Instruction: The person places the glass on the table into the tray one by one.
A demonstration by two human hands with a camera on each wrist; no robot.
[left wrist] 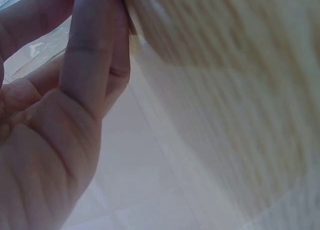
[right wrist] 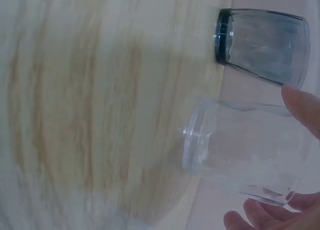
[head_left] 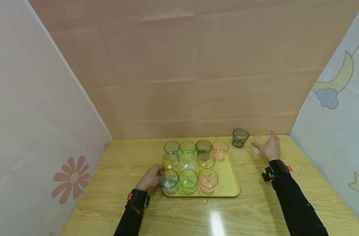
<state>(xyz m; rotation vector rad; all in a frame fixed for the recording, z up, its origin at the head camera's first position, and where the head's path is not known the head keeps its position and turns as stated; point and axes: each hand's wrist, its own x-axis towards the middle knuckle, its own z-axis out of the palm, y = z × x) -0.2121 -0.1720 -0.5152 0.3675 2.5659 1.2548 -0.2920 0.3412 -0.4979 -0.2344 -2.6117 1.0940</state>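
A clear glass (right wrist: 240, 145) stands upright on the table at the back right. My right hand (head_left: 269, 147) is spread around its rim, the thumb (right wrist: 302, 107) on one side and the fingers on the other. Close by to its left is a grey glass (head_left: 240, 137). My left hand (head_left: 151, 178) grips the left edge of a yellow tray (head_left: 228, 183); the fingertips are partly hidden behind a blue glass (head_left: 169, 182). Several tinted glasses stand in rows on the tray, among them a green glass (head_left: 188, 182) and a pink glass (head_left: 208, 181).
The wooden table (head_left: 123, 157) ends at a brown paper backdrop (head_left: 179, 82). White printed panels flank it, with a flower (head_left: 73, 178) on the left and a moon (head_left: 341, 77) on the right. Bare tray surface shows at its right side.
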